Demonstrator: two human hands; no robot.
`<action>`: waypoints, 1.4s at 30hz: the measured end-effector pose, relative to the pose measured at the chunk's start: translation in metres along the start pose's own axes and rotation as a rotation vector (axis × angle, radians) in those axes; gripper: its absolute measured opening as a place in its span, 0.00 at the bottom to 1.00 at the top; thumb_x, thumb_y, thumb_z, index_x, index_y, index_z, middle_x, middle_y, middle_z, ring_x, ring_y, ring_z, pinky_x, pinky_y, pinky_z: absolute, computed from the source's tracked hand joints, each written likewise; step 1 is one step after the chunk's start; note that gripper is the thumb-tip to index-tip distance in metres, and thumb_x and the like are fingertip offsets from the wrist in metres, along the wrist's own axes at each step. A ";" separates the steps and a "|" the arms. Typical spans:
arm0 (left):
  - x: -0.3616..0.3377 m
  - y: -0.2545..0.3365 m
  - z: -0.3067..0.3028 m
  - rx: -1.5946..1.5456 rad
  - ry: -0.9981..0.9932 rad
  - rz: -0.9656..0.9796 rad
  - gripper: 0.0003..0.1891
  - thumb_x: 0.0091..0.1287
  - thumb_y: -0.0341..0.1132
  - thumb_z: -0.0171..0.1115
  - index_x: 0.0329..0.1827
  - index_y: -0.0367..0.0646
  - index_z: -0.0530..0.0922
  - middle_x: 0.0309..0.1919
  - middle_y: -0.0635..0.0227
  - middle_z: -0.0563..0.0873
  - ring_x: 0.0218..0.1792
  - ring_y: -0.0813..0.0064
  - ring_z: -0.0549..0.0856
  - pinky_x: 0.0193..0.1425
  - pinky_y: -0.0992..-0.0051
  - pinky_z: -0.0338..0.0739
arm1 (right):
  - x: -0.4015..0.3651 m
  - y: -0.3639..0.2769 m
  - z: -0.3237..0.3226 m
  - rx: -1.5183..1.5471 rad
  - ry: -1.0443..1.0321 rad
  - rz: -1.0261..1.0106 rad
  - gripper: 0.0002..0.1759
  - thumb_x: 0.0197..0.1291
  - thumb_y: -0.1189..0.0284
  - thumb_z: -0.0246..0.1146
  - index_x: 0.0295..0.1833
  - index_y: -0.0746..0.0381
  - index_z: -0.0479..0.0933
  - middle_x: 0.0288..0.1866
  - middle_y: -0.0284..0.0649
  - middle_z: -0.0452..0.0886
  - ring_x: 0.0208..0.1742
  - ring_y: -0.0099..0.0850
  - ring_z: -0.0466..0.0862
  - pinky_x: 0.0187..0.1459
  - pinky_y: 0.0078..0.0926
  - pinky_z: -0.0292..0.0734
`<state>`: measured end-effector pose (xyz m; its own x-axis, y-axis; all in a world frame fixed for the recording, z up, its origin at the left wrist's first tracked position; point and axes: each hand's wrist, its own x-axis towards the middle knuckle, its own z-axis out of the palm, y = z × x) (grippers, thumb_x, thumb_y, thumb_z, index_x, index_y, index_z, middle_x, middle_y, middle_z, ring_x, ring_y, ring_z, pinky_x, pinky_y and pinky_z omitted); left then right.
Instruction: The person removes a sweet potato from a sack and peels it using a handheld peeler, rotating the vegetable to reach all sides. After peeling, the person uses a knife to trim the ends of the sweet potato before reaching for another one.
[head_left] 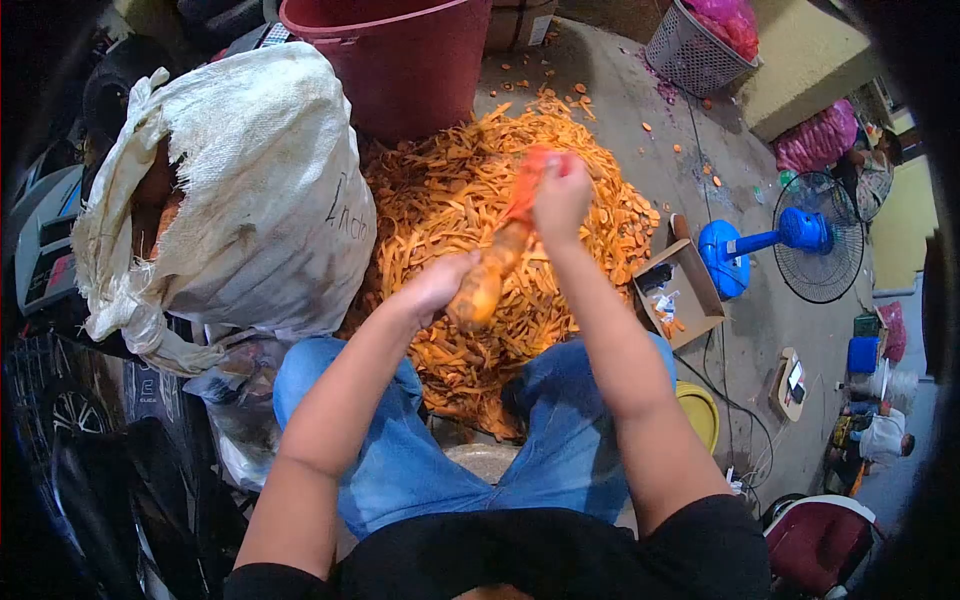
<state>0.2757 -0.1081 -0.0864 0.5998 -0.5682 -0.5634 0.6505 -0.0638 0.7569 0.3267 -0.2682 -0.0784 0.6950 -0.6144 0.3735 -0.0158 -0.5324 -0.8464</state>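
Note:
My left hand (440, 282) is closed around a partly peeled carrot (483, 290), which is held at a slant over a big heap of carrot peelings (450, 235). Above it, my right hand (563, 200) grips an orange-red peeler (530, 178), smeared by motion, close to the carrot's far end. The exact contact between the peeler and the carrot is too blurred to tell. The peelings lie on the floor in front of my knees, with cut carrot tops scattered at the heap's right edge.
A white woven sack (260, 190) with carrots showing at its torn mouth stands left. Behind the heap is a large red tub (390, 70). To the right are a cardboard box (690, 290), a blue fan (780, 238) and a yellow lid (698, 415). Other people sit farther right.

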 end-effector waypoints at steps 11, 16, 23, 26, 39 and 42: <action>-0.002 0.015 0.003 -0.454 -0.055 -0.084 0.18 0.62 0.45 0.40 0.44 0.40 0.68 0.31 0.62 0.78 0.30 0.68 0.80 0.33 0.68 0.77 | -0.012 -0.022 -0.005 0.329 -0.103 0.078 0.11 0.53 0.68 0.52 0.33 0.66 0.70 0.21 0.40 0.74 0.22 0.30 0.73 0.27 0.27 0.67; 0.003 0.010 0.001 -0.278 0.040 -0.011 0.17 0.64 0.43 0.37 0.42 0.40 0.69 0.31 0.65 0.78 0.29 0.73 0.80 0.29 0.73 0.76 | -0.035 -0.018 0.007 0.183 -0.145 -0.051 0.10 0.54 0.69 0.51 0.32 0.67 0.69 0.22 0.47 0.73 0.24 0.42 0.74 0.27 0.34 0.67; -0.004 0.008 0.013 -0.352 -0.028 -0.104 0.18 0.64 0.42 0.38 0.48 0.36 0.65 0.34 0.59 0.77 0.31 0.70 0.80 0.32 0.74 0.76 | 0.063 0.058 -0.029 0.061 0.268 0.311 0.12 0.55 0.69 0.50 0.32 0.68 0.69 0.23 0.43 0.75 0.24 0.32 0.74 0.29 0.29 0.67; 0.007 0.009 0.001 -0.356 -0.004 -0.098 0.18 0.63 0.43 0.38 0.46 0.38 0.66 0.35 0.60 0.77 0.32 0.69 0.79 0.34 0.72 0.76 | 0.017 -0.007 -0.016 0.386 0.057 0.155 0.10 0.54 0.70 0.51 0.31 0.68 0.69 0.23 0.41 0.74 0.26 0.24 0.73 0.29 0.24 0.67; -0.019 0.008 0.018 -0.061 -0.158 -0.063 0.17 0.63 0.41 0.40 0.45 0.39 0.69 0.36 0.66 0.78 0.31 0.79 0.79 0.36 0.80 0.74 | 0.067 0.041 -0.037 -0.105 0.196 0.455 0.12 0.54 0.67 0.52 0.29 0.67 0.69 0.25 0.41 0.75 0.26 0.28 0.72 0.29 0.25 0.66; -0.009 -0.002 0.022 -0.372 -0.363 -0.149 0.19 0.63 0.43 0.38 0.49 0.40 0.66 0.37 0.63 0.78 0.29 0.74 0.80 0.33 0.79 0.76 | 0.049 0.039 -0.015 0.219 0.299 0.261 0.14 0.54 0.66 0.53 0.29 0.68 0.69 0.24 0.38 0.73 0.25 0.23 0.70 0.29 0.24 0.65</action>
<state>0.2591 -0.1207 -0.0761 0.3313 -0.8266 -0.4550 0.8769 0.0919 0.4717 0.3490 -0.3278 -0.0870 0.4495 -0.8699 0.2031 0.0116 -0.2216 -0.9751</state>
